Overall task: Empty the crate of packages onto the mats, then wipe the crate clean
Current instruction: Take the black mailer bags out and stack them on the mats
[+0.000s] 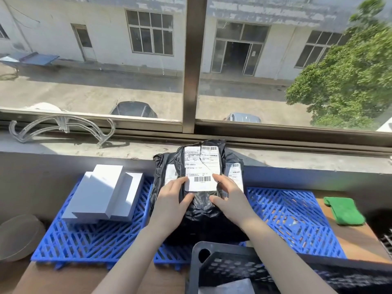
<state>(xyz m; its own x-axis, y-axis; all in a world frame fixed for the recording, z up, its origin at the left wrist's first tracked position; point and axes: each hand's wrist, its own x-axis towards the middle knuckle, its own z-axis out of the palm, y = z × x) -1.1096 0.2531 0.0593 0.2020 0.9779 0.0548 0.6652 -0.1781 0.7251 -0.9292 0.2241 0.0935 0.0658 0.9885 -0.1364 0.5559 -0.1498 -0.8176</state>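
Just beyond the black perforated plastic crate (222,270), on the blue plastic lattice mats (292,219): a heap of black mailer bags, topped by the crinkled black plastic mailer bag with the white shipping label (201,177). Gripped from both sides: left hand (171,200) with fingertips on the label's edge and thumb pressed into the near face, right hand (231,196) mirrored, fingers curled round the opposite flank. Resting on the heap or a shade above it: cannot tell.

Judged soft and light: wrinkled film puckered round something pliant, with a creased, torn label. Likely to sag if pinched by one corner, and slick enough to slide. Better cradled at the two flanks, as here, than tugged by the label. Contents hidden, so fragility unknown.

Beyond the crate and to its left, a stack of flat white cardboard boxes (106,192) on the mats. Beyond and to its right, a folded green cloth (343,211) on the wooden tabletop (358,240). Inside the crate, a pale package corner (231,287) showing, so emptying judged unfinished, with wiping yet to come.
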